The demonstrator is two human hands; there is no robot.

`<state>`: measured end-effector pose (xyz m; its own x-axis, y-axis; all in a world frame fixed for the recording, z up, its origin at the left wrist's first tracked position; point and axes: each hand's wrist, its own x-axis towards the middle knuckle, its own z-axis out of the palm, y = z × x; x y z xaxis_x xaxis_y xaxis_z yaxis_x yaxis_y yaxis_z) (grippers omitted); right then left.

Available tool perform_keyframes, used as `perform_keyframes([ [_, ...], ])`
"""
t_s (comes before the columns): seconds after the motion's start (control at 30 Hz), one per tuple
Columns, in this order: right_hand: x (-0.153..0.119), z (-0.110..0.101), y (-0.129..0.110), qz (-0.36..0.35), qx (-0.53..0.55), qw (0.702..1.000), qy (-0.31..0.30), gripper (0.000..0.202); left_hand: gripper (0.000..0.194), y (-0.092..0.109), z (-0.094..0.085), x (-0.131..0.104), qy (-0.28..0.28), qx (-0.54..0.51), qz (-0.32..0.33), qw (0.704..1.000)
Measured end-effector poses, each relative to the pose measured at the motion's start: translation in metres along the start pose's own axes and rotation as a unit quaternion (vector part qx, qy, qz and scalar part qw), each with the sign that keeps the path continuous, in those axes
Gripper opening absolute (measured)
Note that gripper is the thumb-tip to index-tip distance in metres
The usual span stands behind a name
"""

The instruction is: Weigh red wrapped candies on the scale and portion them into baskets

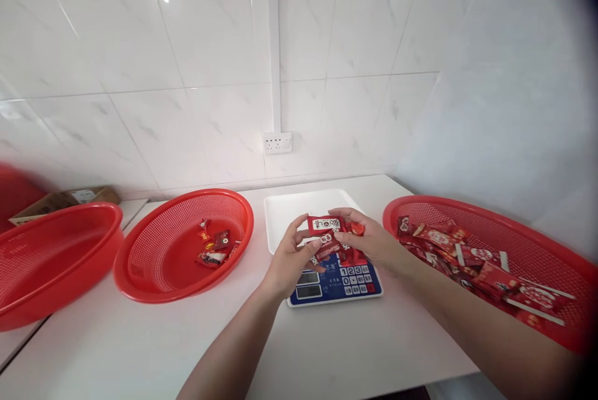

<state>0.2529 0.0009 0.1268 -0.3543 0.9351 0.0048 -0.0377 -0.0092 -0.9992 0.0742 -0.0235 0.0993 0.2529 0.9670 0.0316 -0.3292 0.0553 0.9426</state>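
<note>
Both my hands are together over a digital scale (336,281) with a white tray and a blue keypad panel. Between them is a small bunch of red snack packets (327,239) with white labels and dark lettering. My left hand (292,260) grips the packets from the left, thumb on top. On the other side my right hand (369,238) has its fingers and thumb closed round the same bunch. The packets hide part of the tray and the upper keypad. How many packets there are I cannot tell.
At right, a red plastic basket (471,208) holds many red-wrapped snacks (486,260). Left of the scale, another red basket (140,257) contains several packets (217,247). A further red basket (88,250) and a cardboard box (60,202) stand far left. Behind, a wall socket (277,142) sits on the tiles.
</note>
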Motion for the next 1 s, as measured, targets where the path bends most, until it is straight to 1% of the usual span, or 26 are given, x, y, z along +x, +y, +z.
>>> perform_keyframes([
  [0.07,0.007,0.001,0.005,0.01,0.013,1.0,-0.002,0.046,0.071,0.0,-0.004,0.003,0.02,0.019,0.014,1.0],
  [0.1,0.011,0.001,0.007,0.016,0.017,1.0,-0.005,0.046,0.066,-0.001,-0.005,0.005,0.025,0.032,0.017,0.999],
  [0.2,0.021,0.0,0.012,0.035,0.016,0.999,-0.02,0.044,0.041,-0.004,-0.01,0.012,0.036,0.079,0.016,0.996],
  [0.23,0.024,-0.001,0.013,0.04,0.013,0.999,-0.019,0.044,0.036,-0.005,-0.012,0.014,0.045,0.094,0.015,0.994],
  [0.27,0.027,-0.002,0.014,0.044,0.006,0.999,-0.012,0.043,0.035,-0.007,-0.015,0.017,0.057,0.109,0.016,0.992],
  [0.33,0.032,-0.005,0.016,0.049,-0.01,0.998,0.024,0.039,0.043,-0.008,-0.02,0.02,0.075,0.128,0.019,0.989],
  [0.43,0.038,-0.011,0.017,0.061,-0.028,0.993,0.099,0.033,0.061,-0.006,-0.025,0.021,0.073,0.157,0.013,0.985],
  [0.5,0.04,-0.012,0.017,0.066,-0.029,0.988,0.138,0.031,0.07,-0.002,-0.027,0.02,0.072,0.181,0.012,0.981],
  [0.6,0.041,-0.012,0.015,0.063,-0.024,0.985,0.159,0.03,0.074,0.004,-0.03,0.017,0.075,0.211,0.026,0.974],
  [0.67,0.04,-0.01,0.014,0.057,-0.019,0.985,0.162,0.03,0.074,0.008,-0.032,0.015,0.09,0.228,0.077,0.966],
  [0.7,0.04,-0.01,0.013,0.056,-0.016,0.985,0.163,0.03,0.074,0.011,-0.034,0.013,0.111,0.246,0.122,0.955],
  [0.73,0.04,-0.009,0.012,0.055,-0.014,0.985,0.164,0.031,0.075,0.014,-0.035,0.01,0.141,0.274,0.175,0.935],
  [0.77,0.039,-0.009,0.011,0.053,-0.011,0.985,0.165,0.032,0.075,0.018,-0.036,0.007,0.176,0.313,0.23,0.905],
  [0.83,0.039,-0.009,0.011,0.054,-0.01,0.985,0.166,0.034,0.078,0.027,-0.038,0.0,0.247,0.398,0.322,0.823],
  [0.9,0.04,-0.01,0.012,0.054,-0.013,0.985,0.163,0.035,0.082,0.036,-0.037,-0.009,0.3,0.46,0.381,0.744],
  [0.93,0.04,-0.011,0.013,0.053,-0.018,0.986,0.16,0.036,0.084,0.04,-0.036,-0.013,0.319,0.478,0.4,0.714],
  [1.0,0.042,-0.013,0.017,0.048,-0.028,0.987,0.15,0.038,0.086,0.047,-0.033,-0.019,0.342,0.501,0.422,0.674],
])
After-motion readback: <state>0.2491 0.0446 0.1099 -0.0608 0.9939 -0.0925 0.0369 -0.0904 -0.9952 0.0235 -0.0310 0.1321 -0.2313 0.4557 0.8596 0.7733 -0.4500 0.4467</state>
